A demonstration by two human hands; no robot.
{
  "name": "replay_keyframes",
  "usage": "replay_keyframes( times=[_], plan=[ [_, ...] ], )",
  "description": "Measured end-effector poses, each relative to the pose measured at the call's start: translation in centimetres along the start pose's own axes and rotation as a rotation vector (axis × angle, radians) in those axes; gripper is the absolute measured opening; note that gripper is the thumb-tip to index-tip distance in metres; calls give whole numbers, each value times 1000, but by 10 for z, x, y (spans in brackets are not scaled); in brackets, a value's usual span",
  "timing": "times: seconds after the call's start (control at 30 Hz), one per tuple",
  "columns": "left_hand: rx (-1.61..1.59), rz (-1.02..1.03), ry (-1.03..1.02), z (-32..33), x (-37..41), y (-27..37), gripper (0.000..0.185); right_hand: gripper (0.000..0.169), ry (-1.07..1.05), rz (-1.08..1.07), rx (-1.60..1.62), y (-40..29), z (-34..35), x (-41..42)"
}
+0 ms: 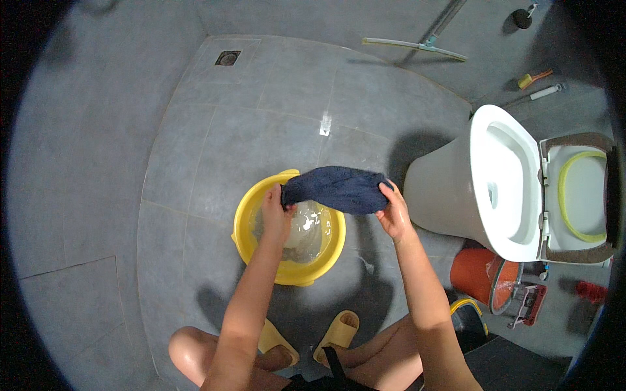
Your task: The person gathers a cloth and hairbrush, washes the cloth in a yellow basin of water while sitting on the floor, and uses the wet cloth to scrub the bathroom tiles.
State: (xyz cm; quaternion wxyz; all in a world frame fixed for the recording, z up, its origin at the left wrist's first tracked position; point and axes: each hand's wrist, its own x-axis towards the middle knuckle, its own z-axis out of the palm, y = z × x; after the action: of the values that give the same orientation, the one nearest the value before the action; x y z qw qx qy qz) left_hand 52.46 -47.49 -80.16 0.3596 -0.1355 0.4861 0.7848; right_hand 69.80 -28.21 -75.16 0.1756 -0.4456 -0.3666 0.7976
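A dark navy cloth item (337,189), perhaps a garment, is stretched lengthwise between my two hands. At its left end, my left hand (278,210) grips the fabric above the yellow basin. My right hand (394,211) pinches the other end, to the right of the basin and near the toilet's base. Below the cloth, the yellow plastic basin (240,239) stands on the floor. Cloudy water (305,234) in it catches bright reflections. The cloth covers part of the basin's upper right rim.
A white toilet (435,190) with raised lid stands at the right. Beneath it are an orange bin (472,276) and a dark bucket (467,322). A floor squeegee (415,45) leans on the far wall; a floor drain (228,58) lies upper left. Yellow slippers (337,335) are on my feet.
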Motion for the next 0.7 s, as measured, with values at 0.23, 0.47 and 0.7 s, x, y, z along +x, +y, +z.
replay_keyframes(
  times=[0.23, 0.47, 0.7],
  plan=[
    [-185, 136, 131, -4, 29, -6, 16, 22, 128, 153, -61, 46, -4, 6],
    [-18, 208, -92, -27, 31, -5, 21, 37, 302, -471, -1188, 70, -3, 9],
    [462, 919, -521, 27, -43, 11, 46, 58, -348, -819, -1234, 39, 50, -14]
  ],
)
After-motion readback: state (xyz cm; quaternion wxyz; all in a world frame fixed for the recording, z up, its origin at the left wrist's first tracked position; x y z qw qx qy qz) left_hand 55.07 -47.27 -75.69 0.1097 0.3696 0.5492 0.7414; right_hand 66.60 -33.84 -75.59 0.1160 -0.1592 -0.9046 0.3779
